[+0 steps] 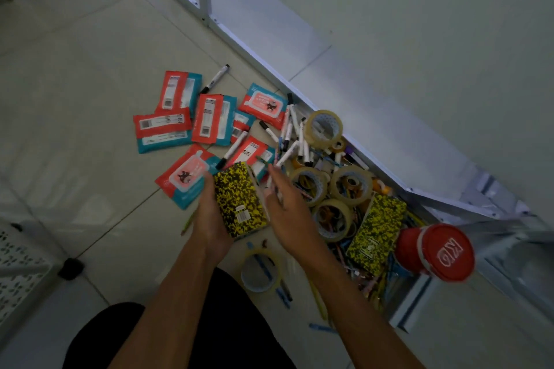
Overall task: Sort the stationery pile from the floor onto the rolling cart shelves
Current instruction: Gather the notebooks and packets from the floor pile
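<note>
A stationery pile lies on the tiled floor by a white frame. My left hand holds a yellow-and-black speckled notebook from below and from its left side. My right hand hovers just right of it with straight fingers, blurred, over the markers. A second speckled notebook lies on pens to the right. Clear tape rolls sit among white markers. Several red-and-teal packets are spread to the left.
A red cylindrical container lies at the right of the pile. Another tape roll with blue pens rests near my knee. A white perforated cart shelf with a black caster stands at the left edge. A white metal frame runs diagonally behind.
</note>
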